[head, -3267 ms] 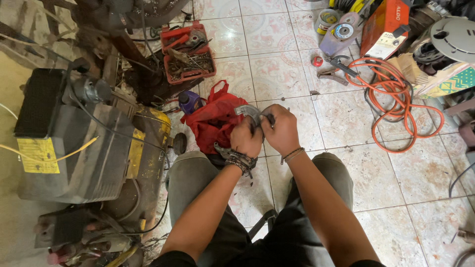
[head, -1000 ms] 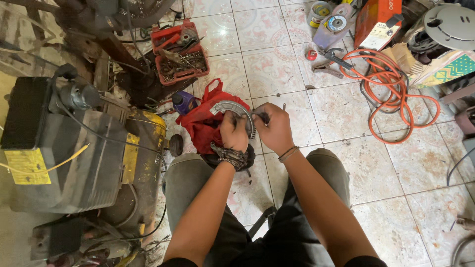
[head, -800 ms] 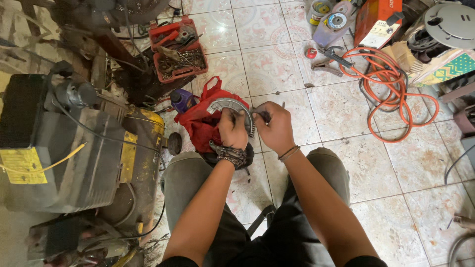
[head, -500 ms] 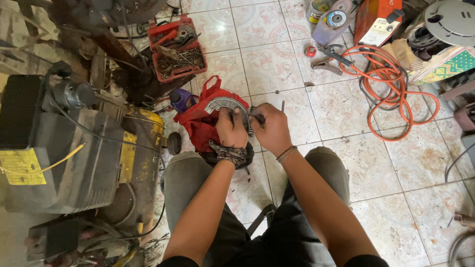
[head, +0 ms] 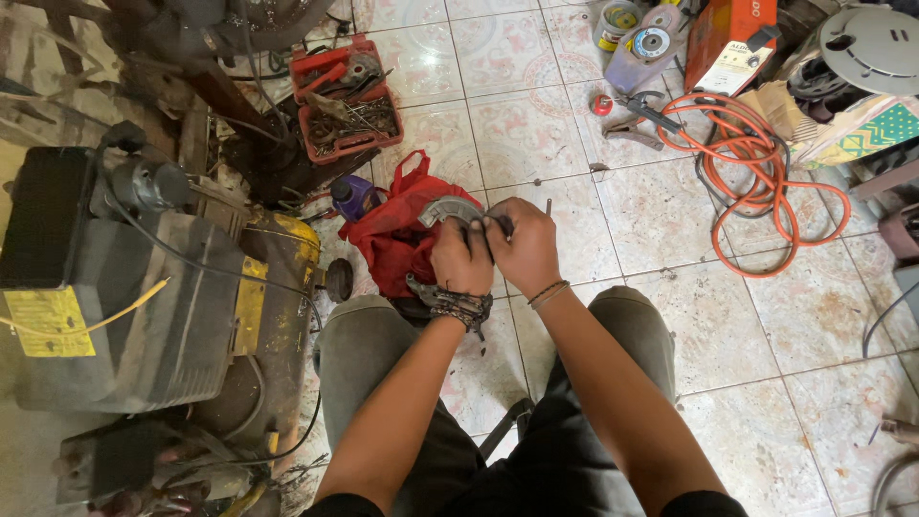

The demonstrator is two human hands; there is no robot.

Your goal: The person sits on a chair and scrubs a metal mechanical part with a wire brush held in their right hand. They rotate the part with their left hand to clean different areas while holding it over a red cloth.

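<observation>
Curved grey metal piece (head: 448, 209) sits up at centre, gripped from both sides: left hand (head: 460, 258) wrapped over its lower end, right hand (head: 522, 245) pinching the end at three o'clock, both fists tight and touching. Just behind at nine o'clock, a red cloth bag (head: 397, 235) on the tiled floor (head: 555, 134). Red tool tray (head: 347, 98) at eleven o'clock, orange hose (head: 766, 182) coiled well off at two, compressor (head: 153, 287) at nine.

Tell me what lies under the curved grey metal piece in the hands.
Beneath the curved metal piece, held by the left hand and right hand, lies a red bag on the tiled floor. The hands cover the piece's lower end and the bag's right edge.
</observation>
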